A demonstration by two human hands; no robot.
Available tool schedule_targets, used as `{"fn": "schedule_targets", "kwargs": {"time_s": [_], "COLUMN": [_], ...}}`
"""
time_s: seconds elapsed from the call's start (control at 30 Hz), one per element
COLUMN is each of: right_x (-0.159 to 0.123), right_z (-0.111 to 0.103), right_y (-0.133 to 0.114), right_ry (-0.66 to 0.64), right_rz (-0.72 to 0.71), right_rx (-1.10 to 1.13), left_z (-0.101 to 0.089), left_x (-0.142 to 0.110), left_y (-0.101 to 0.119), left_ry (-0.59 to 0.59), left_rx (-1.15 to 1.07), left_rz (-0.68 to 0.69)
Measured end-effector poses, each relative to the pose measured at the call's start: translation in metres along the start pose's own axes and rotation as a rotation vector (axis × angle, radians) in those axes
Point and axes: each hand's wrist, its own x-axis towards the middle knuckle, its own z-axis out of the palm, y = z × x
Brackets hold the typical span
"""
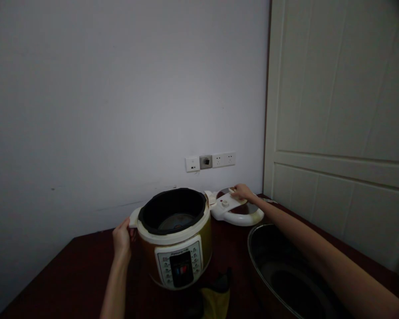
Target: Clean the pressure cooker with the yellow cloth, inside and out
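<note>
A gold and white electric pressure cooker (177,261) stands open on a dark red table (76,274), its black inner rim and pot bottom showing. My left hand (122,239) is closed round the cooker's left side handle. The cooker's white lid (237,212) lies flat on the table behind and to the right of the cooker. My right hand (242,192) rests on top of the lid, fingers curled on its handle.
A large metal pot (286,274) stands at the right front, under my right forearm. A yellow and dark object (217,294) lies in front of the cooker. Wall sockets (210,161) sit above the table. A white door (339,133) fills the right.
</note>
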Motion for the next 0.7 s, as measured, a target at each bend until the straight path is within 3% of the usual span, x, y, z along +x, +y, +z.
{"fn": "schedule_targets", "kwargs": {"time_s": [0.17,0.43,0.6,0.7], "right_x": [-0.004,-0.023,-0.052,-0.078], "right_z": [-0.043,-0.133,-0.188,-0.213], "right_y": [-0.001,-0.007,-0.017,-0.031], "right_ry": [0.096,0.244,0.325,0.34], "right_rz": [0.002,-0.033,-0.105,-0.18], "right_rx": [0.05,0.13,0.173,0.209], "left_z": [0.0,0.0,-0.015,-0.023], "left_x": [0.0,-0.004,-0.001,0.005], "left_y": [0.0,0.006,0.018,0.045], "left_ry": [-0.007,-0.04,-0.093,-0.001], "left_rx": [-0.015,0.106,0.424,0.704], "left_rz": [-0.012,-0.011,-0.027,0.071]}}
